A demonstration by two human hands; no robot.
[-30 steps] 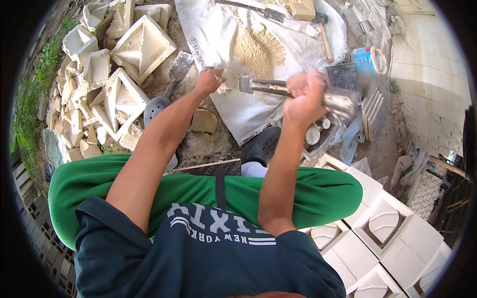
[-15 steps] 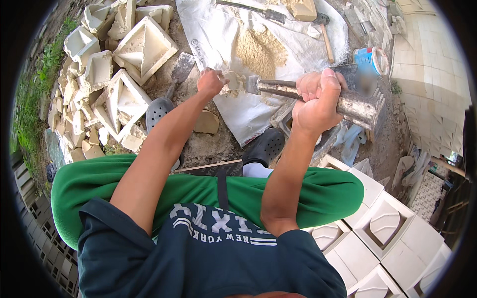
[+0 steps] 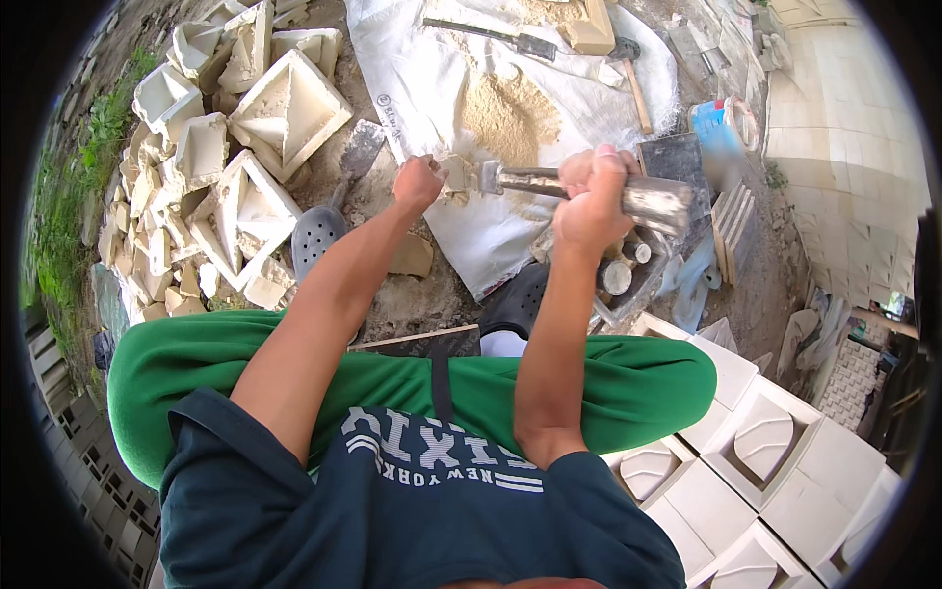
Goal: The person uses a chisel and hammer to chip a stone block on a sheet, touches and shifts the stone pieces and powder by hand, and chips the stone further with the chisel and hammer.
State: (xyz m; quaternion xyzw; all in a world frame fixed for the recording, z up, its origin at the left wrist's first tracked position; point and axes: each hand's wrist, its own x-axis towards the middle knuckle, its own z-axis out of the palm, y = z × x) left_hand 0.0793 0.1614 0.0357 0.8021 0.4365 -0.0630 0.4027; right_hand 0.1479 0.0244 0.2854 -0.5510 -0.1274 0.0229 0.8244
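My left hand (image 3: pixel 419 183) is closed on a pale chunk of plaster or stone (image 3: pixel 454 174), above the edge of a white sheet (image 3: pixel 451 240). My right hand (image 3: pixel 594 196) grips a hand tool with a thick, worn wooden handle (image 3: pixel 655 203), held nearly level. Its squarish metal head (image 3: pixel 490 178) points left, right beside the chunk; whether the two touch, I cannot tell. Just beyond lies a heap of yellowish powder (image 3: pixel 505 113) on the sheet. My fingers partly hide the chunk and the handle.
Broken cream moulded pieces (image 3: pixel 289 118) are piled at the left. A trowel (image 3: pixel 361 149) lies near my left foot. At the far right stand a hammer (image 3: pixel 633 83), a blue tub (image 3: pixel 721 128) and wooden slats (image 3: pixel 731 228). Pale blocks (image 3: pixel 760 442) are laid out at lower right.
The right hand and its tool have shifted left, bringing the metal head closer to the chunk. My left hand stays closed on the chunk, a little lower and further right in view.
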